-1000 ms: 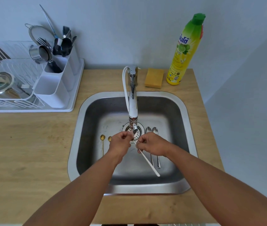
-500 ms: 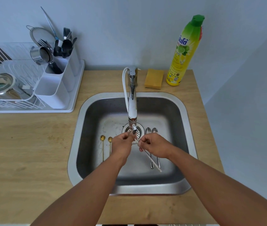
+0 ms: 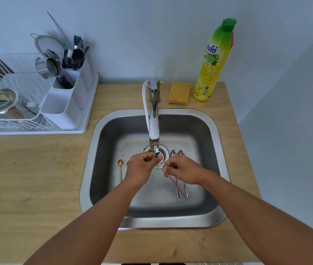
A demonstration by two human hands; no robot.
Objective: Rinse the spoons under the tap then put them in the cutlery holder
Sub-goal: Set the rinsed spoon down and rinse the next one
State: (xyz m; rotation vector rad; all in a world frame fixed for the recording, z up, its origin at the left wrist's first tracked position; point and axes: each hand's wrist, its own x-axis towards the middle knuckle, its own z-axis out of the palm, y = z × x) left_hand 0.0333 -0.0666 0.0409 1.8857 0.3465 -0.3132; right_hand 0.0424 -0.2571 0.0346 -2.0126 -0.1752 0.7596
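Observation:
Both hands meet under the tap (image 3: 154, 119) over the steel sink (image 3: 102, 213). My right hand (image 3: 182, 170) pinches the handle of a thin white spoon (image 3: 178, 188), whose handle runs down to the right. My left hand (image 3: 141, 167) has its curled fingers around the spoon's bowl end beneath the spout; the bowl is hidden. Two silver spoons (image 3: 176, 155) lie on the sink floor to the right of the drain. A gold spoon (image 3: 120, 169) lies to the left, with a second one mostly hidden by my left hand. The white cutlery holder (image 3: 66, 104) stands at the back left.
The holder sits in a white dish rack (image 3: 8, 123) with forks, dark utensils, a metal cup (image 3: 46, 66) and a strainer. A yellow sponge (image 3: 179, 92) and a yellow-green dish soap bottle (image 3: 214, 60) stand behind the sink. The wooden counter (image 3: 27, 178) surrounds the sink.
Both hands stayed under the spout with the white spoon. The spoon's handle has swung a little and my fingers have shifted along it; the second gold spoon is now covered by my left hand.

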